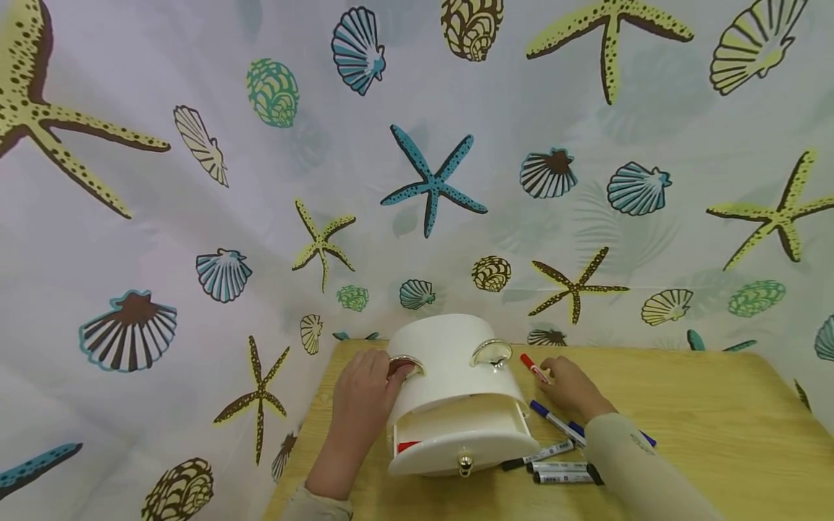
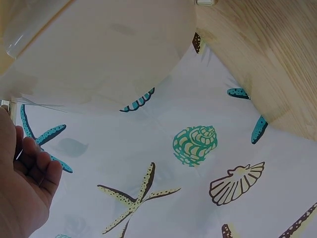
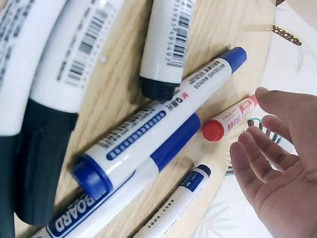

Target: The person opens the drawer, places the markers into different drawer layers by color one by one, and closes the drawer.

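At left handle (image 1: pixel 417 364): left hand (image 1: pixel 365 386) gripping; tugging could tip box (image 1: pixel 446 339).
Red marker (image 1: pixel 531 365): right hand (image 1: pixel 570 387), end-only pinch could slip.

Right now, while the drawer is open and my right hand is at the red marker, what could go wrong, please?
The red marker has one end near the right hand; taken only there, it might slip or roll.

The right sleeve reaches over the blue-capped markers and close to the black-capped markers, so it could knock them.

The drawer stands open while the left hand holds a gold ring; pulling could perhaps slide the drawer.
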`<state>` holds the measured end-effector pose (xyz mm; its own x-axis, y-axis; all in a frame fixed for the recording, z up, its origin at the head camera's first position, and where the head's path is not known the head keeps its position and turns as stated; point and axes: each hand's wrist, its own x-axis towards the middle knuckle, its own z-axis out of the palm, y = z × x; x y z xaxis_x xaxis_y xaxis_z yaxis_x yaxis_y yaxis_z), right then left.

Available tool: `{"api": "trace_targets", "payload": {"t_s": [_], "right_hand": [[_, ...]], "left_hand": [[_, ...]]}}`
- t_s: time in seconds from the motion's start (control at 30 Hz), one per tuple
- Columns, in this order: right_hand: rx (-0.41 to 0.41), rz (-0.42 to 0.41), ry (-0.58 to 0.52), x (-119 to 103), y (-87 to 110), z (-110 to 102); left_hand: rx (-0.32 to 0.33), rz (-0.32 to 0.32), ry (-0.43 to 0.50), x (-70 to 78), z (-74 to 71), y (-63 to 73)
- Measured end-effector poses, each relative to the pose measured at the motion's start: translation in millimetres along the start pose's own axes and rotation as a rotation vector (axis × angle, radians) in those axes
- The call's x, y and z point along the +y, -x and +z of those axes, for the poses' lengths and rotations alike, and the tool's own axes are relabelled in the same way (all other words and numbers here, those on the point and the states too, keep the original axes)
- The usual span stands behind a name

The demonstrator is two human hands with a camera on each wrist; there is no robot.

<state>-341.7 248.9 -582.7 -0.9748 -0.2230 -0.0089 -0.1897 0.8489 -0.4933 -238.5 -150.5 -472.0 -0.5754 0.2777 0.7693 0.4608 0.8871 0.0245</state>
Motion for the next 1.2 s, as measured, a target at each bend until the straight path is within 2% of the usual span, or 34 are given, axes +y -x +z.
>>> {"api": "trace_targets", "payload": {"t_s": [0.3, 0.53, 0.83, 1.03, 1.2], "right_hand": [[-0.004, 0.022, -0.008, 7, -4.0, 9], [-0.009, 0.056, -0.043, 4, -1.3, 12], [0.047, -0.003, 0.027, 5, 4.0, 5], [0.011, 0.044, 0.013, 9, 1.0, 8], [0.007, 0.059, 0.004, 9, 1.5, 10]], "left_hand": [[0.0, -0.01, -0.013, -0.5, -0.2, 1.1], [0.014, -0.001, -0.021, -0.9, -2.0, 1.1], [-0.027, -0.025, -0.009, 0.3, 0.9, 0.5], [-0.016, -0.017, -0.028, 0.8, 1.1, 1.2], [-0.037, -0.032, -0.03, 1.7, -1.0, 0.8]]}}
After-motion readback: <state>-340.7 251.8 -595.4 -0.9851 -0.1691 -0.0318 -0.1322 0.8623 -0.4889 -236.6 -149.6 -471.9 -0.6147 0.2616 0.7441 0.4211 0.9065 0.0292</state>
